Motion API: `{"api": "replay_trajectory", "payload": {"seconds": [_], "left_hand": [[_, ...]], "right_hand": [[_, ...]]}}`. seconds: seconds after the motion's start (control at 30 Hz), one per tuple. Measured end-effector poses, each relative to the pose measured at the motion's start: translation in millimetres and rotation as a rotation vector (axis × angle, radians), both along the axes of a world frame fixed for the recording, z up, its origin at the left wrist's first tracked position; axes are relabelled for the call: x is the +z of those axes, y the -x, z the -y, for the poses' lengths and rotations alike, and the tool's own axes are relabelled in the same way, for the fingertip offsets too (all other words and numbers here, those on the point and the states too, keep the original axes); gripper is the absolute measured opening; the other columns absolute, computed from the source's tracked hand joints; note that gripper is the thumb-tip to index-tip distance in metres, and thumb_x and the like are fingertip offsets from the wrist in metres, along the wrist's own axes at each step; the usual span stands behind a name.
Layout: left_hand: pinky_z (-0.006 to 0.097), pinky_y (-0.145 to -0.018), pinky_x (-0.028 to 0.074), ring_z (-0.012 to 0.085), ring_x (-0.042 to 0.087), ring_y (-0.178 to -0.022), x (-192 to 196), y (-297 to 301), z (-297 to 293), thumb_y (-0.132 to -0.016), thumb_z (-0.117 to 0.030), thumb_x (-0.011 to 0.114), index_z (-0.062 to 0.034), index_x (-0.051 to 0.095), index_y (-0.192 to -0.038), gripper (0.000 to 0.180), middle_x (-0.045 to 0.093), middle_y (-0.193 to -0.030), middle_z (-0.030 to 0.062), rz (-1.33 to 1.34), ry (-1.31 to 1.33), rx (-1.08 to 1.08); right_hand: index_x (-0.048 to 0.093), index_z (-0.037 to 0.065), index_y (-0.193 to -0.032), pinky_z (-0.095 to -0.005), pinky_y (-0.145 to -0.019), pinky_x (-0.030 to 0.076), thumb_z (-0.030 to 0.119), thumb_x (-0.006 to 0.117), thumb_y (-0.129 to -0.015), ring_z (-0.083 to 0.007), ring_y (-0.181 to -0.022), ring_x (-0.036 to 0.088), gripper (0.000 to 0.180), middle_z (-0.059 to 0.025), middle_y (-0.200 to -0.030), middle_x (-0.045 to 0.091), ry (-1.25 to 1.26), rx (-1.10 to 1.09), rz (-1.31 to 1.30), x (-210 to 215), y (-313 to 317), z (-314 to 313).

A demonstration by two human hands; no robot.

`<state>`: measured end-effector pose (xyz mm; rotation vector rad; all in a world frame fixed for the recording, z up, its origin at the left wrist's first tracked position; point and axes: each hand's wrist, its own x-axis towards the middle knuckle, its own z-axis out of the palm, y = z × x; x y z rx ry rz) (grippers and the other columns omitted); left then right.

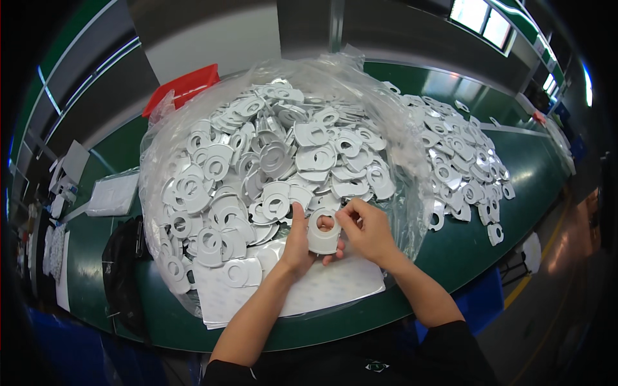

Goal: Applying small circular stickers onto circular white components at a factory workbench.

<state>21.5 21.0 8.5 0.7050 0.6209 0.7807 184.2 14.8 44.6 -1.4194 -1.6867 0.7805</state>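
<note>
My left hand [299, 243] is closed around a light grey plastic part [323, 240], flat with a rounded top and a round hole; some fingers show behind it and through the hole. At the part's upper right edge, my right hand [368, 230] has thumb and forefinger pinched together; whether something small sits between them I cannot make out. Beyond both hands rises a large heap of similar grey parts [275, 159] in an open clear plastic bag [154, 193]. White sheets [302, 294] lie under my wrists, with a loose part [237, 273] on their left side.
A second pile of grey parts [460, 157] spreads over the green table [531, 168] to the right. Behind the bag stands a red bin [183, 89]. On the left are a plastic-wrapped white stack [112, 194] and a black bag-like item [123, 273]. A blue crate [479, 301] is below the right edge.
</note>
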Motion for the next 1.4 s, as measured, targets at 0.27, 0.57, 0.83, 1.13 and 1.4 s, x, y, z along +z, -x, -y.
{"api": "replay_trajectory", "payload": {"seconds": [0.27, 0.57, 0.83, 1.13, 1.4], "left_hand": [[0.033, -0.077, 0.051, 0.0220, 0.058, -0.095, 18.0, 2.5, 1.0, -0.094, -0.032, 0.051, -0.0050, 0.047, -0.121, 0.039, 0.054, -0.114, 0.0111, -0.289, -0.538, 0.402], [0.040, -0.071, 0.043, 0.0303, 0.054, -0.081, 17.8, 39.7, -2.9, -0.075, -0.023, 0.072, -0.0016, 0.059, -0.093, 0.031, 0.057, -0.088, 0.0126, -1.699, -1.061, 0.649], [0.038, -0.074, 0.046, 0.0293, 0.057, -0.080, 29.7, 42.8, -15.6, -0.076, -0.008, 0.064, -0.0022, 0.052, -0.075, 0.013, 0.061, -0.093, 0.0149, -1.466, -1.111, 1.083], [0.028, -0.073, 0.044, 0.0156, 0.056, -0.077, 28.3, 8.4, 4.7, -0.086, -0.024, 0.053, -0.0065, 0.049, -0.068, 0.026, 0.063, -0.084, 0.0104, 0.107, -0.287, 0.551], [0.028, -0.078, 0.051, 0.0125, 0.056, -0.088, 7.9, -3.4, 6.1, -0.084, -0.004, 0.064, -0.0076, 0.044, -0.117, 0.038, 0.055, -0.100, 0.0056, 0.194, -0.044, 0.382]], "right_hand": [[0.056, 0.008, -0.103, -0.0206, -0.061, 0.043, 0.021, 0.058, -0.092, -0.0054, -0.073, 0.052, 0.017, -0.0007, -0.091, 0.060, -0.079, -0.231, -1.241, -5.1, -63.0, -38.6], [0.063, 0.006, -0.103, -0.0246, -0.063, 0.046, 0.015, 0.066, -0.084, -0.0094, -0.072, 0.057, 0.022, -0.0011, -0.085, 0.062, 0.059, 0.295, -0.319, 0.5, -22.3, -14.7], [0.063, 0.003, -0.094, -0.0363, -0.082, 0.044, 0.019, 0.074, -0.072, -0.0284, -0.095, 0.054, 0.029, -0.0103, -0.093, 0.058, -0.046, 0.740, 0.336, 1.8, 6.5, 22.3], [0.057, 0.002, -0.099, -0.0379, -0.084, 0.043, 0.016, 0.073, -0.071, -0.0323, -0.097, 0.051, 0.036, -0.0130, -0.096, 0.055, -0.060, 0.695, 0.310, -0.2, 12.6, 25.9], [0.056, 0.003, -0.089, -0.0405, -0.080, 0.045, 0.015, 0.076, -0.067, -0.0320, -0.095, 0.053, 0.032, -0.0108, -0.093, 0.058, 0.025, 0.765, 0.420, -0.3, 9.4, 23.6]]}}
